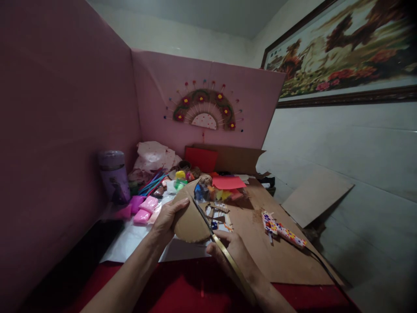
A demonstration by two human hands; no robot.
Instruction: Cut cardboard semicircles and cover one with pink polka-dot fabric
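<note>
The person's left hand (165, 219) pinches a flat, brown, round-edged cardboard piece (189, 221) between thumb and fingers, holding it up over the near part of the cluttered work surface. The right hand (237, 253) is wrapped around the gold-coloured handles of a pair of dark-bladed scissors (227, 254). The blades lie along the cardboard's right side; how far apart they stand cannot be told.

The lower edge is already curved, so the shaping looks partly done, with the side along the blades apparently left to trim (whether the cut reaches the top is unclear). Narrow brown scraps (217, 218) lie just beyond. On the pink panel (156, 93), a half-round, flower-studded fan decoration (201, 96) looks complete, while a flower-patterned glue gun (288, 235) lies unheld at the right.
</note>
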